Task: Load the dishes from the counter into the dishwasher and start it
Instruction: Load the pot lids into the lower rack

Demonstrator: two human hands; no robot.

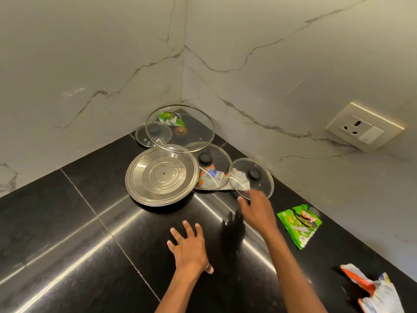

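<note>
You are holding your left hand [188,245] released, fingers spread and straight, low over the black desk [67,222], gripping nothing. Your right hand [257,208] is stretching forward with fingers extended and unclenched, their tips [242,199] lying at the near rim of the small glass lid [251,177]; blur is hiding whether they are touching it. That lid is lying partly over a crumpled silver wrapper [214,179], beside a second glass lid [209,159] and a steel lid [161,175]. A large glass lid [179,127] is leaning tilted in the corner, overlapping another small glass lid [153,134] and a green wrapper [170,118]. A green packet [299,224] and an orange-and-white wrapper [372,288] are lying to your right; their printing is showing too small to read.
</note>
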